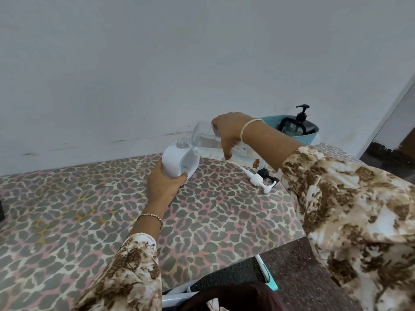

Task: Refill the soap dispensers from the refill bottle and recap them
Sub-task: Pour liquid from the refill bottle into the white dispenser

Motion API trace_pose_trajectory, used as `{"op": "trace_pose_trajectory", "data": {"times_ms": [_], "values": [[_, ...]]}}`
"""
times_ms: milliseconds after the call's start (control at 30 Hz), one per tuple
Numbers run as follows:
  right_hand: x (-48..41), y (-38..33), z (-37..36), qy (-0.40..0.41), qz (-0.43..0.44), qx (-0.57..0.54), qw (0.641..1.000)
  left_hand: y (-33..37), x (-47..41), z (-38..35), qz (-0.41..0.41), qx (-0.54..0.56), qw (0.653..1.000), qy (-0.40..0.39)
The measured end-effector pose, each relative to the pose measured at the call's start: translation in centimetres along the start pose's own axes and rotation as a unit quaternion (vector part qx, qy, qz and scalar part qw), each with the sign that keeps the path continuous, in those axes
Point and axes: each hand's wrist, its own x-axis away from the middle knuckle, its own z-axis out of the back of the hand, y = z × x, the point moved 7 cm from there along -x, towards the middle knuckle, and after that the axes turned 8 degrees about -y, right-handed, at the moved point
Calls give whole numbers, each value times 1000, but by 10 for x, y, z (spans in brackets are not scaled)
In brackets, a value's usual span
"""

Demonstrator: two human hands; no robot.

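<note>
Perhaps spilling onto desk [89, 198] by overtipping refill bottle [206, 144] wrapped in right grip [229, 131] past narrow-necked dispenser [173, 160] clasped in left grip [162, 187].

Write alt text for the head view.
A right hand holds a clear plastic refill bottle tipped toward a white plastic soap dispenser, gripped by the left hand on a leopard-print table. A white pump head lies nearby.

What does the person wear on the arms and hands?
The left sleeve and right sleeve are long, cream with brown blotches. The left hand is bare, a thin gold-coloured chain bracelet at its wrist. The right hand is bare too, a pale plain band at its wrist.
</note>
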Motion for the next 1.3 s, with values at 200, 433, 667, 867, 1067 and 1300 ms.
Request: {"op": "trace_pose_trajectory", "data": {"times_ms": [200,433,667,867,1067,1300], "values": [[0,0,1,0,0,6,1000,0,0,0,-4,0,1000,0],[0,-1,3,2,-2,11,1000,-1,-1,0,-3,-5,1000,0],[0,-1,3,2,-5,15,1000,0,0,0,-5,-8,1000,-1],[1,-1,2,4,-5,13,1000,1,0,0,-2,-9,1000,1],[1,0,1,4,-9,8,1000,2,0,0,-5,-11,1000,1],[0,-1,2,3,-10,12,1000,0,-1,0,-1,-13,1000,1]]}}
